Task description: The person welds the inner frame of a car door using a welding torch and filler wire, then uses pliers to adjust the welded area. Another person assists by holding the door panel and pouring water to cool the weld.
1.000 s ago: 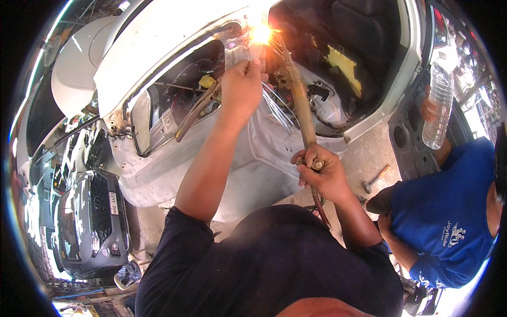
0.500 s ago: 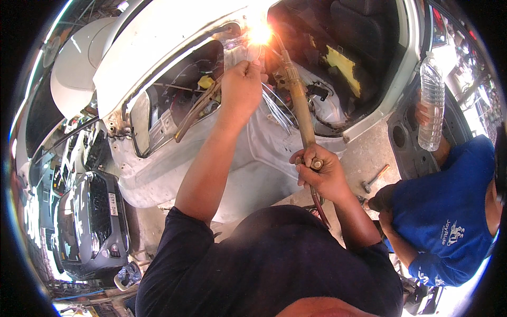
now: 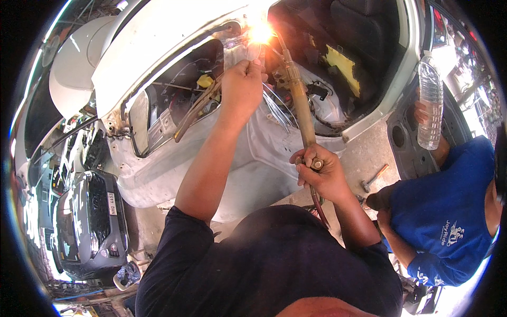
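My right hand (image 3: 319, 169) is wrapped around the valve end of a long brass gas torch (image 3: 300, 103). A reddish hose (image 3: 318, 208) hangs below that grip. At the torch's tip burns a very bright flame (image 3: 261, 33), against the pillar of a pale car body (image 3: 174, 177); the glare hides the spot it meets. Just below the flame, my left hand (image 3: 243, 84) is closed in a pinch. Several thin silvery rods (image 3: 277, 108) run out from under it toward me, and they look held in it.
On the right, a person in a blue shirt (image 3: 443, 211) holds a clear plastic bottle (image 3: 430, 103) beside a dark door panel (image 3: 404, 134). A hammer (image 3: 376, 178) lies on the floor. Loose wiring (image 3: 319, 95) shows inside the car. A dark car (image 3: 87, 222) stands at left.
Both hands and the torch stay almost in place, with the flame still burning at the pillar. The view has shifted very slightly.
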A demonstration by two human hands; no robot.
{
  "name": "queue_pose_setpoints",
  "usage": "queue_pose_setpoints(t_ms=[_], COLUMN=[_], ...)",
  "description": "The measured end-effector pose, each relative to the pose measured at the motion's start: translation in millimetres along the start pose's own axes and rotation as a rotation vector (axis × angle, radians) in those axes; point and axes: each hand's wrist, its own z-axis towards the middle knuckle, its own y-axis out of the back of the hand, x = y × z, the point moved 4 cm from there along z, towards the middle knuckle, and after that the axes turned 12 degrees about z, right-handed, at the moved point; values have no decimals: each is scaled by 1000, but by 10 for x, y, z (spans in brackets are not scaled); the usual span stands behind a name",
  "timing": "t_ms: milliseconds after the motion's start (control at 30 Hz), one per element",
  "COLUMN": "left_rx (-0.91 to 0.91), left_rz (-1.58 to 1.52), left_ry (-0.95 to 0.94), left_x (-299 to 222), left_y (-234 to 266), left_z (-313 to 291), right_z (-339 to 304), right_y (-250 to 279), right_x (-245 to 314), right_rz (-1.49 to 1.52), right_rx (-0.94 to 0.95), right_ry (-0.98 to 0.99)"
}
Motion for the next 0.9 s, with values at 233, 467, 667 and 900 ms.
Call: queue_pose_setpoints(t_ms=[233,467,667,900], left_rx=[-20,-25,-22,-20], left_rz=[40,28,32,31], left_ry=[-28,-22,-27,-22], left_x=[-4,-59,-16,-6], left_y=[-3,4,-3,-8], left_z=[-2,-26,-16,7], right_z=[4,9,-4,-5], right_y=[-24,12,-21,-20], right_x=[31,-35,9,19], right_rz=[-2,-13,-13,-25], right_rx=[-4,2,4,3], right_ry=[-12,9,1,-6])
